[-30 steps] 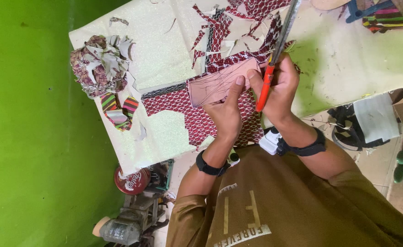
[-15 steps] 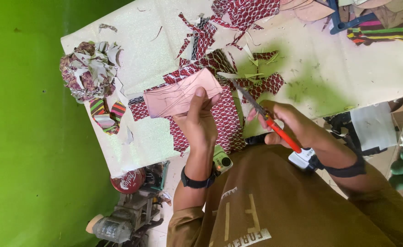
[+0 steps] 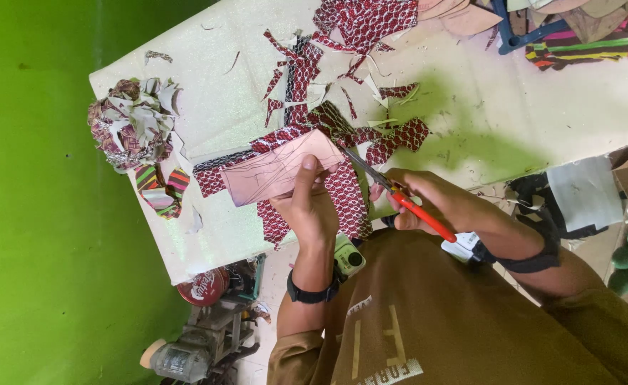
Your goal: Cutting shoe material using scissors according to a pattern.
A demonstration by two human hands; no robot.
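- We pinch the pink sheet [image 3: 278,171] in our left hand [image 3: 312,207], thumb on top, holding it over the tabletop [image 3: 499,114] edge.
- Our right hand [image 3: 435,203] is closed around the red-handled scissors [image 3: 392,189]; the blades point at the sheet's right edge, against the red patterned fabric [image 3: 342,192] beneath.
- A heap of offcuts [image 3: 132,125] lies at the tabletop's far left.

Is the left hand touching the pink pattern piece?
Touching. The head view shows the left hand pinching the pink pattern piece, its thumb lying across the near edge with patterned fabric under it.
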